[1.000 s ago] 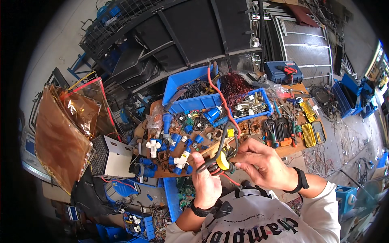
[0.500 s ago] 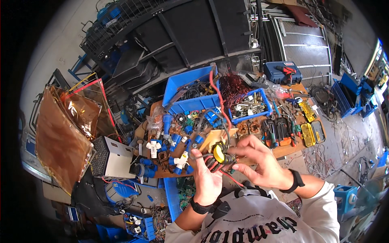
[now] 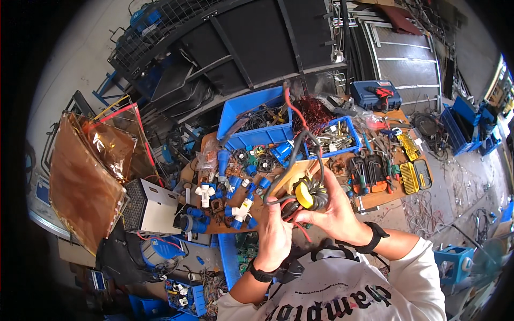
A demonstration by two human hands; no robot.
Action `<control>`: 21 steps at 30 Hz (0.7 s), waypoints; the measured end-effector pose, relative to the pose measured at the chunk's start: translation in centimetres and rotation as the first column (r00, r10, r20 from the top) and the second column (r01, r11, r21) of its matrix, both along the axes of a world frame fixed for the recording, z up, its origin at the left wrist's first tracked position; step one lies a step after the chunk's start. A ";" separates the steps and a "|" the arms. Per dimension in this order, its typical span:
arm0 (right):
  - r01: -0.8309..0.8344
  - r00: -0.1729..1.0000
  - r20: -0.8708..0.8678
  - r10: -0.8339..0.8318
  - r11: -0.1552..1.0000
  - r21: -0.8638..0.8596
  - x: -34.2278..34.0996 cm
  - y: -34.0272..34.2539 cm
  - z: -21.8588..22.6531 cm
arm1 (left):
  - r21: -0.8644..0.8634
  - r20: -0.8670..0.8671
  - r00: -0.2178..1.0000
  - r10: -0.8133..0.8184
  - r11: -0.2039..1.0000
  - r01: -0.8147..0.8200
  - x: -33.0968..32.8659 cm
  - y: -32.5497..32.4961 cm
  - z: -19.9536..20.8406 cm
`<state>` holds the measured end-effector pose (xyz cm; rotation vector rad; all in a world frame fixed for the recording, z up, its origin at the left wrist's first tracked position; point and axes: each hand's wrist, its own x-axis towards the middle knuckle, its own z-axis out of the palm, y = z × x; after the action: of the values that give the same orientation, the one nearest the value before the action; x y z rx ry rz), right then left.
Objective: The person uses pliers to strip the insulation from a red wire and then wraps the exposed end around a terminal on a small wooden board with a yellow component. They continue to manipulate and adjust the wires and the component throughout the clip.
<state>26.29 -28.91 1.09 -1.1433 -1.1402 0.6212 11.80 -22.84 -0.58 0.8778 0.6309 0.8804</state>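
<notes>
Both of my hands hold a coil (image 3: 306, 196) of thick black cable wound round a yellow ring, above the front edge of the workbench. My right hand (image 3: 340, 216) wraps round its right side, thumb underneath. On the left, my left hand (image 3: 275, 239) pinches the coil's lower edge and a black lead with its thumb. A pale tan board (image 3: 293, 175) sits behind the coil; whether they are joined I cannot tell. From the coil, black leads loop upward to a red cable (image 3: 296, 109), and a red end hangs below.
A blue bin (image 3: 257, 140) of cables and a blue tray (image 3: 348, 143) of metal parts stand behind. Blue and white pipe fittings (image 3: 241, 213) lie left; pliers (image 3: 378, 172) and a yellow bit case (image 3: 408, 179) lie right. A metal-cased box (image 3: 152, 206) stands far left.
The coil has shifted right and slightly up. My right hand has gone from spread fingers beside it to a grip round it. The black leads have swung up into a taller loop.
</notes>
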 end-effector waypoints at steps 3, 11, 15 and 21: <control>-0.007 0.981 -0.194 0.006 1.000 -0.005 0.1 0.3 -0.3 | 0.446 -0.225 0.966 0.129 0.895 -0.015 -0.4 0.0 1.0; -0.004 0.992 -0.124 0.016 0.995 0.097 0.5 0.6 -0.5 | 0.862 -0.439 0.834 0.333 0.417 0.287 -0.5 2.7 5.9; 0.003 0.999 -0.033 -0.004 1.000 -0.024 0.7 0.5 -1.5 | 0.823 -0.551 0.760 0.343 0.373 0.428 0.1 3.2 7.1; 0.050 0.999 -0.005 -0.050 0.998 0.037 0.5 0.3 -0.9 | 0.735 -0.490 0.859 0.147 0.600 0.317 0.1 2.2 6.4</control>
<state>26.74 -28.63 0.24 -1.1352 -1.1120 0.5619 11.90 -20.67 5.78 2.0220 0.6217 0.8332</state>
